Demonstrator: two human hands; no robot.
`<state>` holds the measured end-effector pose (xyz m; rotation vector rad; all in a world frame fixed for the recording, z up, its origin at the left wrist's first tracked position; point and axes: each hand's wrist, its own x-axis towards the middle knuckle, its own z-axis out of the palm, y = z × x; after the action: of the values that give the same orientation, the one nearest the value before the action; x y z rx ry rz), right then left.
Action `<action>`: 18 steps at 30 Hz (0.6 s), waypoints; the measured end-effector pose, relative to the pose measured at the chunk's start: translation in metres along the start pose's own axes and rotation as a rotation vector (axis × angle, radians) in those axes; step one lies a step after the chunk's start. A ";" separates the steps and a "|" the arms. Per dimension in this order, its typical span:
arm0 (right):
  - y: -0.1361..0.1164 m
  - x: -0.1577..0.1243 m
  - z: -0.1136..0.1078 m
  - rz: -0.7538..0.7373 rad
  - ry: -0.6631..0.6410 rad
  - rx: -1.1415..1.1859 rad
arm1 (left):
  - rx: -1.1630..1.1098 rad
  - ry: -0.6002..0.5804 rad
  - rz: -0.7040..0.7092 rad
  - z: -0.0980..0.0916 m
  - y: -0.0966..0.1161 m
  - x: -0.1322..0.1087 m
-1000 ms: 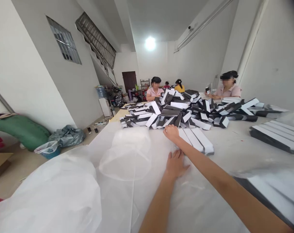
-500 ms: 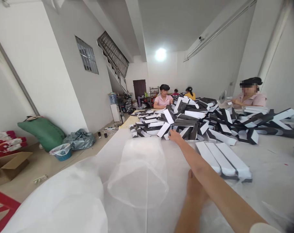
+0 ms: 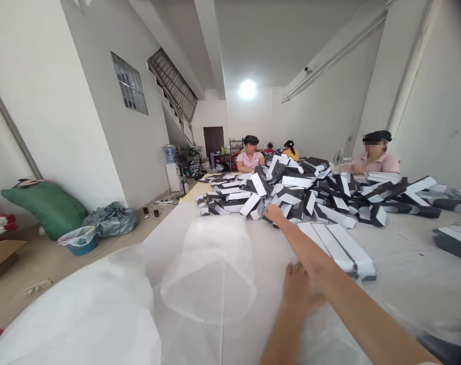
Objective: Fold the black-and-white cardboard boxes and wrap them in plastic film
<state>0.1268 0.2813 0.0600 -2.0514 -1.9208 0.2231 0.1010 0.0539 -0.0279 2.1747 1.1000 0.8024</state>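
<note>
My right hand [image 3: 275, 215] reaches out to the front edge of a heap of black-and-white long boxes [image 3: 253, 204]. Its fingers are closed at a box there; the fingertips are partly hidden among the pieces. Nearer to me, my left hand [image 3: 300, 284] rests low over the table under my right forearm, fingers apart, with nothing visible in it. Just beyond it, three white-topped boxes [image 3: 332, 248] lie side by side, partly covered by my right arm. A clear plastic bag [image 3: 209, 284] lies flat to the left of both hands.
Translucent white sheeting [image 3: 85, 314] bulges at the table's left front. More boxes [image 3: 454, 241] lie at the right edge. Two co-workers in pink [image 3: 250, 161] sit behind the heap. A blue basket [image 3: 80, 242] and a green sack [image 3: 43, 208] stand on the floor.
The view has turned slightly right. My right hand stays at the heap's front edge, where pieces beside it have shifted. More of my left hand shows from under the right forearm.
</note>
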 end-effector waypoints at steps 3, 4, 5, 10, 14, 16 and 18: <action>0.004 -0.008 -0.017 0.016 0.083 0.006 | 0.046 0.004 0.018 0.000 0.002 0.000; 0.005 -0.012 -0.022 0.015 0.110 0.008 | 0.008 0.029 0.022 0.000 0.002 0.001; 0.005 -0.016 -0.028 0.010 0.135 0.009 | -0.069 0.063 0.023 0.000 0.001 0.002; 0.001 -0.057 -0.049 -0.095 0.214 0.015 | -0.807 0.479 -0.184 -0.008 -0.014 0.016; 0.000 -0.104 -0.053 -0.224 0.140 0.041 | -1.438 0.683 -0.378 -0.030 -0.028 0.022; 0.002 -0.124 -0.053 -0.291 0.045 0.062 | -1.778 0.656 -0.415 -0.039 -0.029 0.020; 0.004 -0.138 -0.054 -0.350 -0.042 0.084 | -1.922 0.557 -0.388 -0.043 -0.027 0.018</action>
<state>0.1367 0.1375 0.0946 -1.6359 -2.2135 0.2591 0.0655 0.0917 -0.0144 0.1338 0.3766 1.3751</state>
